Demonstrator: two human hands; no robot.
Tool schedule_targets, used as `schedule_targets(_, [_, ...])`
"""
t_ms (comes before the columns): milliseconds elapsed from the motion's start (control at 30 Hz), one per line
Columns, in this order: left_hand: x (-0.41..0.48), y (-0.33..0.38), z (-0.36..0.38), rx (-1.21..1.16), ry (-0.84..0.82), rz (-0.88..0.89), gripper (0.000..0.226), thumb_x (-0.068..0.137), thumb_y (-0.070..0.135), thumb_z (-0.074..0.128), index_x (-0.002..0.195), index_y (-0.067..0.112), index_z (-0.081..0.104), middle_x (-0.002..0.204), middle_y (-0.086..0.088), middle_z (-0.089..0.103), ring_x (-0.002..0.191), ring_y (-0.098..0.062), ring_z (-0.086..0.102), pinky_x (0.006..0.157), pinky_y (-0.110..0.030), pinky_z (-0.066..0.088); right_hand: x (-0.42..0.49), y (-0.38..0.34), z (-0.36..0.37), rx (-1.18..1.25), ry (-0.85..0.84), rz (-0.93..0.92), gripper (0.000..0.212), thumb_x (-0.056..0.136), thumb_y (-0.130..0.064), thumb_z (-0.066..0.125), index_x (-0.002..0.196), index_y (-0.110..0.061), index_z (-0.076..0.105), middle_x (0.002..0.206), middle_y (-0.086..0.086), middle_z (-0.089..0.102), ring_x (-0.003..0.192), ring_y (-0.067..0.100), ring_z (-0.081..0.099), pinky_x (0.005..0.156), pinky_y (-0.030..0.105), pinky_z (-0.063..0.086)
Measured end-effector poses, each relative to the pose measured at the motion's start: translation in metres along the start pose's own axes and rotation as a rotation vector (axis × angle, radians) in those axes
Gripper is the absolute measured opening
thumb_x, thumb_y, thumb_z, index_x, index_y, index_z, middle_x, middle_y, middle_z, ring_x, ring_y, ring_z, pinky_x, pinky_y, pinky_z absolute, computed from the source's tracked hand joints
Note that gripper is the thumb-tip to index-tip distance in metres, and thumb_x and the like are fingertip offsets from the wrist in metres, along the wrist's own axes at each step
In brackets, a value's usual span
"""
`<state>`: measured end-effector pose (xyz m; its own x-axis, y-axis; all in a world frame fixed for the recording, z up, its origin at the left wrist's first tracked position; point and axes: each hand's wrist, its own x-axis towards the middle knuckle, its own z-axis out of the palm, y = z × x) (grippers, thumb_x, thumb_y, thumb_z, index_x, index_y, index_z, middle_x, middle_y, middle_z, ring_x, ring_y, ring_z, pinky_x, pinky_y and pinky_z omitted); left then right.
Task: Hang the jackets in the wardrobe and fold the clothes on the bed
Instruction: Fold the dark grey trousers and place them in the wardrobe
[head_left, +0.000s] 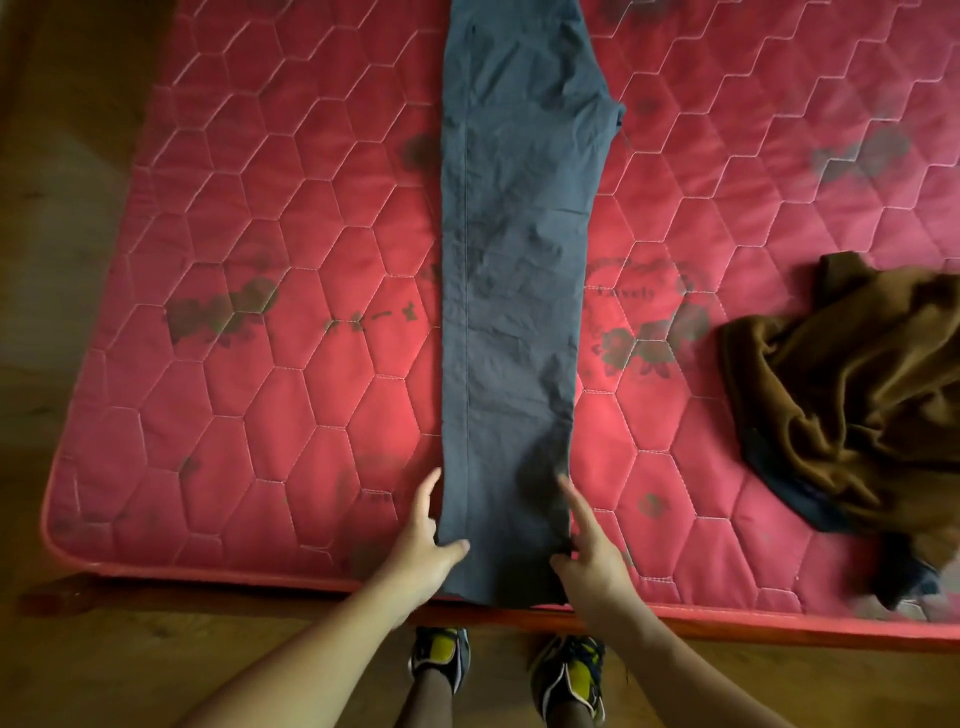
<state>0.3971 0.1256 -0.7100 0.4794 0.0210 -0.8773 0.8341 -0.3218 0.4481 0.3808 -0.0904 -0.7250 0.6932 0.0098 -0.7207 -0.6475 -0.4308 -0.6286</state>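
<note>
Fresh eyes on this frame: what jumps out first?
Grey trousers, folded to one leg's width, run down the middle of the red quilted mattress. The left hand and right hand touch either edge of the near hem. A crumpled brown garment lies at the right.

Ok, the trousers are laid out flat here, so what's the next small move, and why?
Probably grip the hem corners and carry them up toward the far, wider end, halving the length. The grey trousers lie straight, leg on leg, along the red mattress, and the left hand and right hand sit at the hem's two edges.
</note>
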Motion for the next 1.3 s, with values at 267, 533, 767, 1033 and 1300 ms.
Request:
schedule_targets(267, [-0.010, 0.128, -0.067, -0.004, -0.151, 0.199, 0.040, 0.095, -0.001, 0.060, 0.124, 0.026, 0.061, 0.123, -0.002, 0.059, 0.118, -0.014, 0.051, 0.086, -0.019, 0.042, 0.029, -0.154, -0.074, 0.385, -0.108, 0.025, 0.011, 0.070, -0.009, 0.063, 0.072, -0.008, 0.074, 0.070, 0.011, 0.066, 0.065, 0.020, 0.058, 0.052, 0.021, 0.047])
schedule_targets(533, [0.065, 0.275, -0.118, -0.367, 0.295, 0.369, 0.032, 0.102, 0.046, 0.051, 0.130, 0.034, 0.053, 0.108, 0.000, 0.067, 0.087, -0.011, 0.062, 0.068, -0.025, 0.047, 0.149, -0.281, -0.144, 0.350, 0.077, -0.051, 0.050, 0.102, -0.054, 0.051, 0.133, -0.015, 0.054, 0.095, 0.008, 0.059, 0.072, 0.019, 0.058, 0.063, 0.032, 0.053])
schedule_targets(767, [0.135, 0.185, -0.069, -0.091, 0.198, 0.193, 0.064, 0.091, 0.035, 0.072, 0.147, 0.021, 0.043, 0.133, -0.001, 0.059, 0.117, -0.018, 0.058, 0.108, -0.039, 0.043, 0.181, -0.177, -0.088, 0.128, 0.034, 0.101, 0.039, 0.091, -0.025, 0.075, 0.123, -0.027, 0.052, 0.105, 0.006, 0.064, 0.082, 0.021, 0.062, 0.073, 0.035, 0.051])
schedule_targets(1033, [0.165, 0.192, -0.060, -0.199, 0.381, 0.266, 0.041, 0.083, 0.013, 0.078, 0.117, 0.019, 0.056, 0.113, -0.001, 0.064, 0.099, -0.016, 0.062, 0.083, -0.026, 0.047, 0.213, -0.167, -0.086, 0.092, 0.199, -0.015, 0.050, 0.085, -0.015, 0.080, 0.125, -0.025, 0.051, 0.091, -0.012, 0.054, 0.092, 0.015, 0.058, 0.079, 0.027, 0.044])
schedule_targets(1300, [0.168, 0.188, -0.061, 0.013, 0.387, 0.222, 0.056, 0.087, 0.022, 0.074, 0.136, 0.017, 0.048, 0.094, 0.011, 0.054, 0.094, -0.015, 0.057, 0.081, -0.026, 0.043, 0.212, -0.159, -0.078, -0.083, 0.239, -0.149, 0.027, 0.074, -0.026, 0.076, 0.094, -0.018, 0.059, 0.084, -0.002, 0.060, 0.078, 0.022, 0.059, 0.074, 0.037, 0.050])
